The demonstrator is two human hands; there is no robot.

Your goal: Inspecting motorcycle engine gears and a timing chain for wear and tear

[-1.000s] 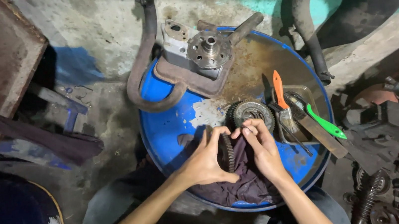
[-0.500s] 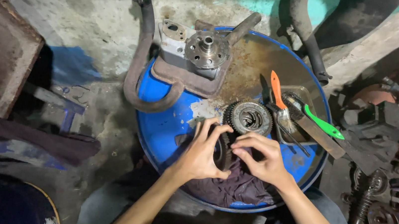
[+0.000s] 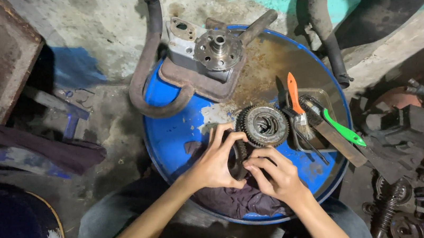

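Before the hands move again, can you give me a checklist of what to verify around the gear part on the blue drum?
1. Both hands on the dark ring part: left hand and right hand grip it together. Ok.
2. Dark rag under the hands: present, bunched. Ok.
3. Toothed clutch gear lies flat on the blue drum lid, touching the fingers. Ok.
4. Orange-handled tool and green-handled brush crowd the gear's side. Not ok.
5. Hub assembly apart from the hands. Ok.
6. Ring part free of damage: hidden. Cannot tell.
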